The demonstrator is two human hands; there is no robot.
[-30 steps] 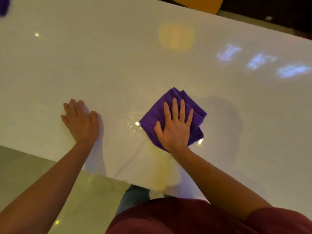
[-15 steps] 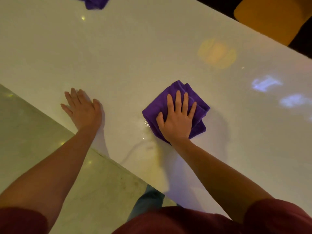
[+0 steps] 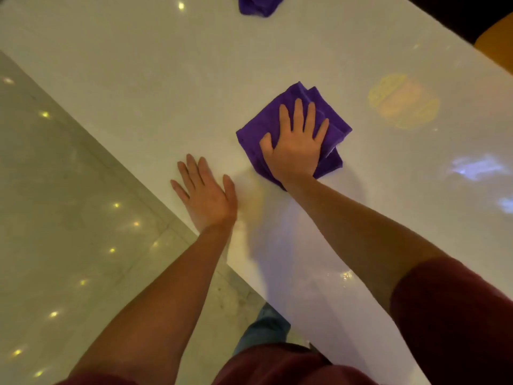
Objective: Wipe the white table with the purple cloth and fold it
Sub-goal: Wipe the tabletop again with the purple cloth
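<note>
A folded purple cloth lies on the glossy white table, near the table's left edge. My right hand presses flat on top of the cloth, fingers spread, covering its near half. My left hand rests flat on the bare table just left of the cloth, palm down and fingers apart, close to the table's edge and holding nothing.
A second purple cloth lies bunched at the far end of the table. The table's edge runs diagonally from upper left to lower right, with pale tiled floor beyond it. An orange chair stands at the upper right.
The view has swung left, so the table edge sits more diagonally. My left hand has come closer to the cloth. My right hand still presses on the cloth.
</note>
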